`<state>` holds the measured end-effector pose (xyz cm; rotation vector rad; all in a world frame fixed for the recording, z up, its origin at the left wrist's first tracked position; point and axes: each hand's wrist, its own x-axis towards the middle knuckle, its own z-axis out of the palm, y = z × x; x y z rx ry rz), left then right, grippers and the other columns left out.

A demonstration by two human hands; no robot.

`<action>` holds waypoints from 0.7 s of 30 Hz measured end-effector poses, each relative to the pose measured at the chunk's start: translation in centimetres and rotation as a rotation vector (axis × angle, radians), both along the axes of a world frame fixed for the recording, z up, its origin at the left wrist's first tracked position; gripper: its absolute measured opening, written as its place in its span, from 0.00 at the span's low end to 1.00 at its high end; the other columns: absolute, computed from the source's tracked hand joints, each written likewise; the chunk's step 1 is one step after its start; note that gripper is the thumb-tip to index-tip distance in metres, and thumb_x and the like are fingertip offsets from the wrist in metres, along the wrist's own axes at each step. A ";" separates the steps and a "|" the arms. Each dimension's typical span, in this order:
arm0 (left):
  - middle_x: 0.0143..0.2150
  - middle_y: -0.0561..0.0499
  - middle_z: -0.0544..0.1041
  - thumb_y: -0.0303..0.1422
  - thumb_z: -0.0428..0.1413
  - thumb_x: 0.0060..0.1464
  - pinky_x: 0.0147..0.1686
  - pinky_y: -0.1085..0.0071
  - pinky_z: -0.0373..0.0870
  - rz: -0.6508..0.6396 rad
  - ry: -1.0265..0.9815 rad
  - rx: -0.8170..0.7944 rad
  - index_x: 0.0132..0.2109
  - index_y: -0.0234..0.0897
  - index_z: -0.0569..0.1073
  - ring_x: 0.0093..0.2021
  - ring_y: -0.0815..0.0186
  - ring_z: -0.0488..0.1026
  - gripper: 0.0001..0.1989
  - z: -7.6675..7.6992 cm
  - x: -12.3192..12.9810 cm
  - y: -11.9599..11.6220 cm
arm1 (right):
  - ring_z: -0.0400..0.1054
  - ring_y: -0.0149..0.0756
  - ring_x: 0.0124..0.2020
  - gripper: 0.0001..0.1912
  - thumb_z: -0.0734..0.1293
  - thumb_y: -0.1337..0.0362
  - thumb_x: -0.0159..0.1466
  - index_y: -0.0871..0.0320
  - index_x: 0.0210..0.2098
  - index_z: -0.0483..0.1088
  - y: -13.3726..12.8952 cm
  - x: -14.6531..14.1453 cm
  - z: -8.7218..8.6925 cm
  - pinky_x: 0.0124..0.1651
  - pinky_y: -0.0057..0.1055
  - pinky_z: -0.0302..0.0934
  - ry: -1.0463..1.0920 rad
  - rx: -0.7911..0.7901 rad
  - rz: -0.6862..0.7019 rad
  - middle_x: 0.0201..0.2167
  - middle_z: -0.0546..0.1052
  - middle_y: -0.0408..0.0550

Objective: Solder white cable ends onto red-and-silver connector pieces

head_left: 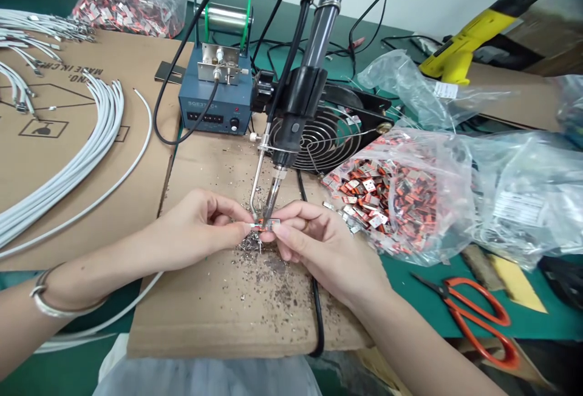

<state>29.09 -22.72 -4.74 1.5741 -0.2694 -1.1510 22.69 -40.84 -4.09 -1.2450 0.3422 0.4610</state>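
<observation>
the fingers of my left hand [194, 229] are pinched, thumb against forefinger, on the end of a white cable [144, 291], whose length shows again below my wrist and runs off to the left. my right hand [330, 250], with a ring [306, 225] on one finger, grips a small metal connector [275, 224] between thumb and fingertips. the connector sits between my two hands, right under the soldering iron [296, 116], whose tip reaches down to its left part; the contact is too small for me to make out. a thin metal feed tube [256, 180] curves down just left of that tip. below my fingers, dark specks and shiny solder bits [268, 271] litter the cardboard [191, 323]. behind the iron stand a blue control box [216, 104], a spool of solder [228, 20] and a round black fan [319, 138]. to my right, an open plastic bag [455, 168] spills silver and orange connectors [373, 201], and orange-handled scissors [445, 291] lie nearer me on the green table [546, 329]. farther back on that side is a yellow tool [469, 40]. on my left, a curved bundle of white cables [102, 126] lies on another cardboard sheet [136, 59], with one single cable [148, 138] just beside it.
</observation>
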 end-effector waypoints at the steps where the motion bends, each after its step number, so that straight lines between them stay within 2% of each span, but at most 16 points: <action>1: 0.18 0.56 0.54 0.39 0.53 0.52 0.18 0.76 0.42 -0.007 -0.018 0.017 0.34 0.33 0.74 0.19 0.75 0.47 0.12 -0.1 0.0 0.0 | 0.62 0.22 0.19 0.07 0.71 0.65 0.55 0.61 0.32 0.70 0.1 0.0 0.0 0.21 0.18 0.56 0.002 -0.021 -0.004 0.24 0.75 0.45; 8: 0.17 0.57 0.51 0.40 0.53 0.50 0.19 0.74 0.42 -0.030 -0.075 0.083 0.35 0.36 0.75 0.20 0.74 0.47 0.13 -0.3 -0.3 0.1 | 0.62 0.21 0.18 0.09 0.71 0.64 0.55 0.63 0.32 0.69 0.4 0.0 -0.2 0.21 0.17 0.57 0.014 -0.093 -0.013 0.26 0.76 0.48; 14: 0.17 0.58 0.49 0.38 0.52 0.50 0.18 0.75 0.41 -0.027 -0.109 0.099 0.35 0.36 0.76 0.19 0.75 0.46 0.12 0.2 -0.6 0.1 | 0.62 0.20 0.19 0.08 0.70 0.65 0.56 0.63 0.33 0.69 0.2 -0.1 -0.3 0.22 0.16 0.57 0.006 -0.086 0.002 0.27 0.76 0.48; 21: 0.17 0.58 0.49 0.38 0.52 0.50 0.18 0.75 0.42 -0.021 -0.121 0.120 0.36 0.36 0.76 0.18 0.75 0.46 0.12 0.1 -0.4 0.1 | 0.61 0.21 0.18 0.09 0.70 0.65 0.56 0.63 0.32 0.68 0.2 -0.2 -0.4 0.21 0.17 0.55 0.017 -0.101 0.011 0.27 0.76 0.49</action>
